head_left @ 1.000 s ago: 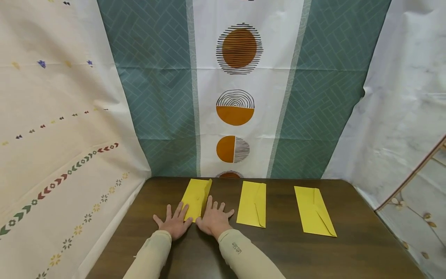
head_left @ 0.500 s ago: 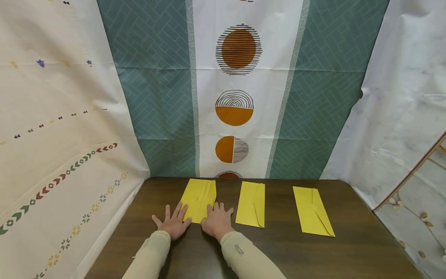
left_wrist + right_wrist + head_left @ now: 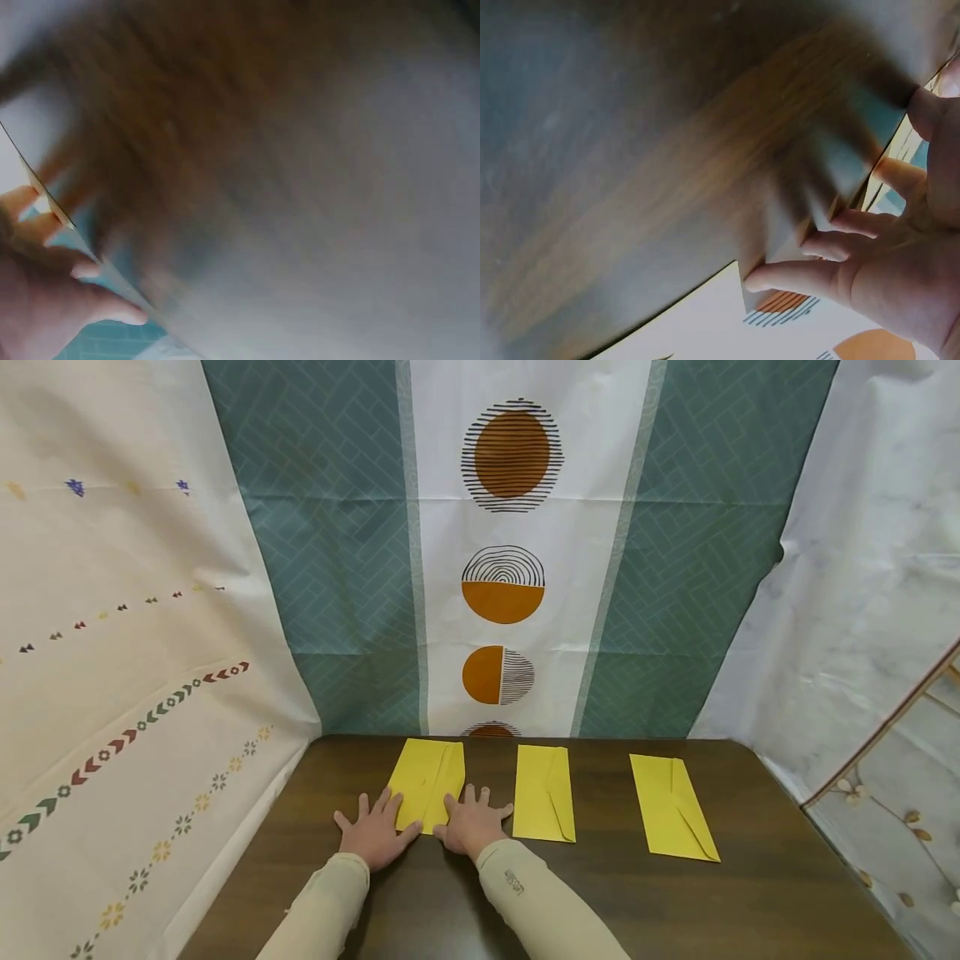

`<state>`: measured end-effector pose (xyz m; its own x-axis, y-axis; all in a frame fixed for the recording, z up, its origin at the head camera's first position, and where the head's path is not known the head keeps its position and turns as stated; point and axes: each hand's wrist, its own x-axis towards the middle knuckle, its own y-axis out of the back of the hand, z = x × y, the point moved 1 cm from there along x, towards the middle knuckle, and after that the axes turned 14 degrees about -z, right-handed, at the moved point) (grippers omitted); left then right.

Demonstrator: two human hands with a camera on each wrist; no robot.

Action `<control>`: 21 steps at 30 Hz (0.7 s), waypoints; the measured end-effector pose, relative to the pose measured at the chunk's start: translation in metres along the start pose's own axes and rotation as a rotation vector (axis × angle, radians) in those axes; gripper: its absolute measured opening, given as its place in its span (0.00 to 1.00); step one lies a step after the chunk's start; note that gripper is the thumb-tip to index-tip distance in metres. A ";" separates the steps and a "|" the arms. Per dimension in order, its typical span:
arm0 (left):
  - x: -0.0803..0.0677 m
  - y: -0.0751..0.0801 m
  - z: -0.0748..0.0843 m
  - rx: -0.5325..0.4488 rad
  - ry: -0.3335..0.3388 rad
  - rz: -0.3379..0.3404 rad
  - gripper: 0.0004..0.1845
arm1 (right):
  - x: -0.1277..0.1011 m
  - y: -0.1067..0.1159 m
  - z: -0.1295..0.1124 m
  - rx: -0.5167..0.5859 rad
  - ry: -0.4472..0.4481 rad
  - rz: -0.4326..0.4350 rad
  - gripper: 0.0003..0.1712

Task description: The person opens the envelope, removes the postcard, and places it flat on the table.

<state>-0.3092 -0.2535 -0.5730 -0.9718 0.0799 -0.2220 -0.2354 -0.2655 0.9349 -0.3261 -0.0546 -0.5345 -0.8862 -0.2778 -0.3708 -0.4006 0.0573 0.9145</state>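
A yellow envelope (image 3: 427,777) lies at the back left of the dark wooden table, its long flap spread out along the right side. My left hand (image 3: 372,837) has its fingers spread, the fingertips on the envelope's lower left edge. At the lower right part, my right hand (image 3: 471,827) rests with splayed fingers, the fingers nearest the thumb touching the flap side. The right wrist view shows the right hand (image 3: 907,247) low at the tabletop with straight fingers. In the left wrist view the left hand (image 3: 52,300) sits at the left edge, thumb stretched out.
To the right lie two more yellow envelopes, a middle one (image 3: 528,793) and a far right one (image 3: 667,806), both with flaps folded over. Patterned cloths hang behind the table (image 3: 600,902) and along its sides.
The left envelope's flap, standing raised one second ago, has swung out to the right and lies lower. My right hand has shifted slightly right; the left has stayed about where it was.
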 end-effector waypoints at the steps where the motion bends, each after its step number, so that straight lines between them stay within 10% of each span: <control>1: 0.001 0.002 0.003 0.012 -0.008 0.040 0.51 | -0.001 0.002 0.000 0.002 -0.001 -0.005 0.38; 7: 0.008 0.012 0.017 0.050 -0.011 0.163 0.52 | -0.005 0.007 -0.001 0.023 0.006 -0.025 0.38; 21: 0.011 0.011 0.043 -0.046 0.105 0.135 0.41 | 0.001 0.009 0.001 -0.037 0.009 -0.046 0.39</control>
<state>-0.3219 -0.2142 -0.5531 -0.9903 -0.0600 -0.1253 -0.1008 -0.3106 0.9452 -0.3303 -0.0534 -0.5266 -0.8649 -0.2881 -0.4110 -0.4316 0.0090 0.9020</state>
